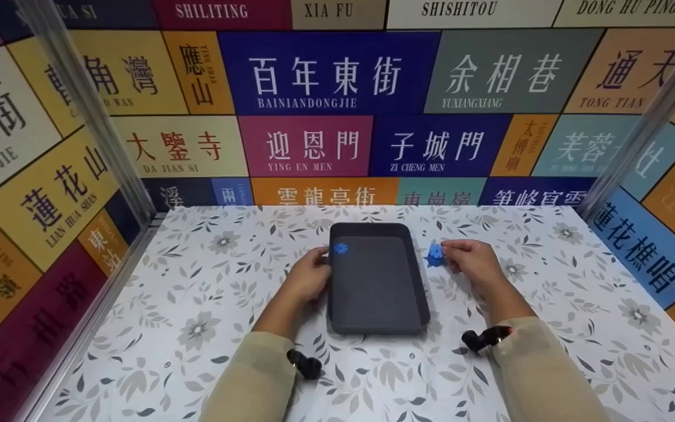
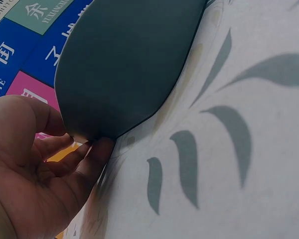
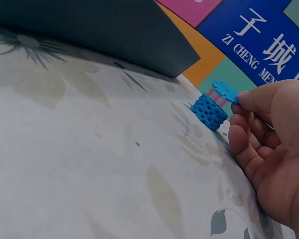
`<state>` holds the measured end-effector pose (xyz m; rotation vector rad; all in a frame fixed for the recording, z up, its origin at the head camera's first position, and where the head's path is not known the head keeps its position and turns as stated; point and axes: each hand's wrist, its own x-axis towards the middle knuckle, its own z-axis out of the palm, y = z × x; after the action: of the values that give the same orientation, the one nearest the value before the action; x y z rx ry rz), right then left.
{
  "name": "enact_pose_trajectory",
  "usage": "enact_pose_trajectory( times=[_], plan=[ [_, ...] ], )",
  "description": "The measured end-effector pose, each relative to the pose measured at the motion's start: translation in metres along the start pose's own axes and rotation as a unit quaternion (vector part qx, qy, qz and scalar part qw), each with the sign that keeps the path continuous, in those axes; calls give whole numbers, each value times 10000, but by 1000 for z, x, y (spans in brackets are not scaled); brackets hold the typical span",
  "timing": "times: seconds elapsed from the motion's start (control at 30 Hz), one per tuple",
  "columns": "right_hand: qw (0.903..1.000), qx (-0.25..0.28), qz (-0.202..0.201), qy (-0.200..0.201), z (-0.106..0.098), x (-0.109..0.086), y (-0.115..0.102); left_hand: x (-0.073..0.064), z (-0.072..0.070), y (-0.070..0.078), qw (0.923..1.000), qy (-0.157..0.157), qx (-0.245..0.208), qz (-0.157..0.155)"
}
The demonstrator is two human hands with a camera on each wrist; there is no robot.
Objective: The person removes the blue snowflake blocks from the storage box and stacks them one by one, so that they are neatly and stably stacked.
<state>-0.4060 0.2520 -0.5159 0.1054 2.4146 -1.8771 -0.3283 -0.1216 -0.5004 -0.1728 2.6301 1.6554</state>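
Note:
A dark grey rectangular tray (image 1: 378, 287) lies on the table, a blue snowflake-shaped disc (image 1: 340, 248) inside near its far left corner. My left hand (image 1: 311, 275) grips the tray's left side, thumb and fingers at the rim and outer wall in the left wrist view. Just right of the tray stands a short stack of blue notched discs (image 3: 209, 112). Over that stack, my right hand (image 1: 473, 258) pinches one more blue snowflake disc (image 3: 224, 90) by its edge between thumb and index finger. The other fingers of that hand curl loosely beside the stack.
A white cloth with grey flowers and leaves covers the table (image 1: 197, 328). Colourful panels (image 1: 326, 73) with Chinese characters rise behind and on both sides, with metal posts (image 1: 630, 111) at the back corners. A black camera sits on each sleeve.

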Motion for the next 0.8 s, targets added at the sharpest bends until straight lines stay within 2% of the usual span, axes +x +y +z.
enact_pose_trajectory(
  times=[0.17, 0.5, 0.8],
  plan=[
    [10000, -62, 21, -9, 1, 1, 2, 0, -1, 1, 9999, 29, 104, -9],
    [9996, -274, -14, 94, 1, 0, 1, 1, 0, -2, 9997, 79, 91, 195],
    [9984, -505, 6, 269, 1, 3, 4, 1, 0, 0, 9999, 67, 82, 99]
  ],
)
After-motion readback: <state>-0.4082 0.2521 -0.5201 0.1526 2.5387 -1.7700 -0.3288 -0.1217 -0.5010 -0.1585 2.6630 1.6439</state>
